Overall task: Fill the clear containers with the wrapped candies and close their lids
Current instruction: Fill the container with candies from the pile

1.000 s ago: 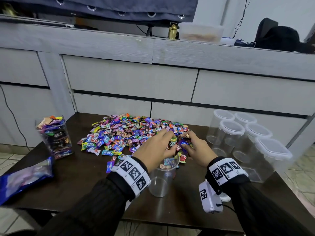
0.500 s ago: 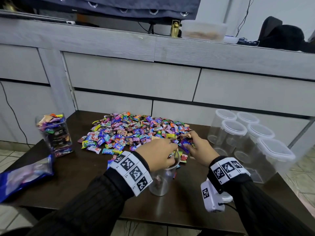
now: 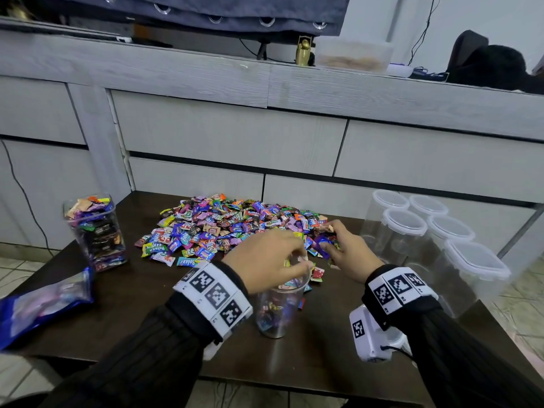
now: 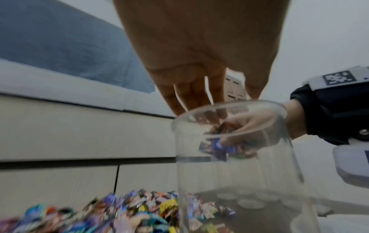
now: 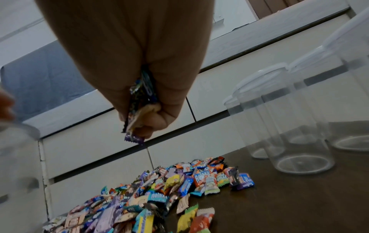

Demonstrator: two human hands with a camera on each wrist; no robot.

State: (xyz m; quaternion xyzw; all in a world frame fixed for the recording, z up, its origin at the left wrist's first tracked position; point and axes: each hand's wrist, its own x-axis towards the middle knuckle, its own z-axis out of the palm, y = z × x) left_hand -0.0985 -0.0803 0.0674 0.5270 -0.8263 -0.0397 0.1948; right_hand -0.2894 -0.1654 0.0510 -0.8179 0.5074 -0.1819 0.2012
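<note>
While right hand (image 5: 127,66) grips candies (image 5: 139,100), container (image 3: 278,307) left

Light's pretty dim and flat here, no hard shadows. My head cam bends the edges a lot, and both wrist cams are smeared with motion blur, especially close up.

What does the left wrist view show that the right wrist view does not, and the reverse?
Only the left wrist view shows the left hand over the open cup and the right wrist's band. Only the right wrist view shows the right hand gripping candies, with the lidded jars standing empty. Both show the candy pile and the cabinet.
</note>
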